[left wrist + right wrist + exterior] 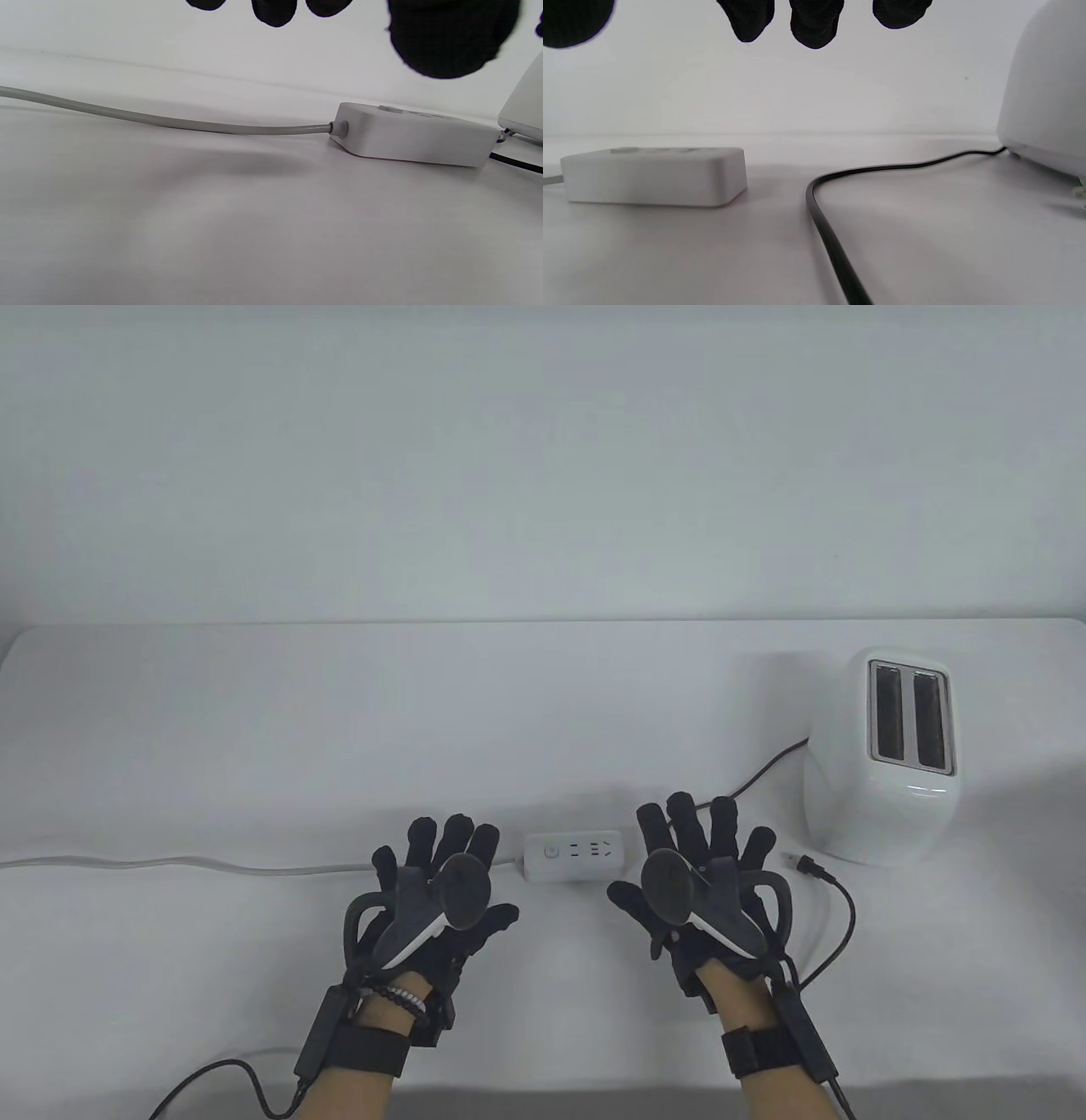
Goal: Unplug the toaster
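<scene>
the toaster (882, 768) stands at the right of the white counter (254, 729), and its black cord (836, 937) loops from its left side behind the right hand and back out to the plug (806, 864). the plug lies loose on the counter just left of the toaster's base, its prongs pointing left toward the power strip (574, 857), with the right hand's fingers between the two. no plug sits in the strip's sockets, so the unplugging looks done.

the right hand (704, 891) hovers palm down with its fingers spread, gripping nothing; the left hand (437, 899) does the same on the other side of the strip. both grips are released. the strip lies between the two hands, its long axis running left to right, its grey cable (170, 864) trailing off to the left edge.

the plug is just beside the right hand's outer fingers, on its right, and well apart from the left hand, so any further handling of it falls to the right hand. in the right wrist view the cord (835, 250) curves along the counter toward the toaster (1048, 106).
</scene>
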A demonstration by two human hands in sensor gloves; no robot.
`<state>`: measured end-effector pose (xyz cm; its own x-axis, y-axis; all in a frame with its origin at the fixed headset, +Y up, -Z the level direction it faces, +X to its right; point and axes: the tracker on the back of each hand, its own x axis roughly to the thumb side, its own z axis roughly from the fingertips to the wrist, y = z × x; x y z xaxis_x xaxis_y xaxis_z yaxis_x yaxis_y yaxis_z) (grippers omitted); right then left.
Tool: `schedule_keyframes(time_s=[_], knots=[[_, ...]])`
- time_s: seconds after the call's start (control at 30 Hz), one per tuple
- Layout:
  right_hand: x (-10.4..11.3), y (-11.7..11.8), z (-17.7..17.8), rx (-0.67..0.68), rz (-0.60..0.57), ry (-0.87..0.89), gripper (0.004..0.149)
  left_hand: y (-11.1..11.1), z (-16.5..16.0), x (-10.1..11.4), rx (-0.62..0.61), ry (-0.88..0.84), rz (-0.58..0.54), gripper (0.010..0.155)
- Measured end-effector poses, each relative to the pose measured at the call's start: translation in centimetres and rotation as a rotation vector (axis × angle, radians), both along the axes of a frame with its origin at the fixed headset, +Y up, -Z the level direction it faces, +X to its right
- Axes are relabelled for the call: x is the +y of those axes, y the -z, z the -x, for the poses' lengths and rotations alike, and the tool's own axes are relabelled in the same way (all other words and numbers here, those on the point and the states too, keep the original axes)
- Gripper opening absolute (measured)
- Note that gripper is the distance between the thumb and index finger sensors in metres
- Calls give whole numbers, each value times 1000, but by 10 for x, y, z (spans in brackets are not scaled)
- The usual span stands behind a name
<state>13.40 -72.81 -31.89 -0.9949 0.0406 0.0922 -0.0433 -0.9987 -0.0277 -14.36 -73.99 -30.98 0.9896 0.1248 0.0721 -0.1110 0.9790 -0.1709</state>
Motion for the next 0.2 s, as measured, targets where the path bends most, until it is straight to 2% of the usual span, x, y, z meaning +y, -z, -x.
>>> schedule_keyframes(time_s=[0.2], knots=[[3,-2,-5,-13,-26,1,96,3,-4,-6,-2,8,29,95]])
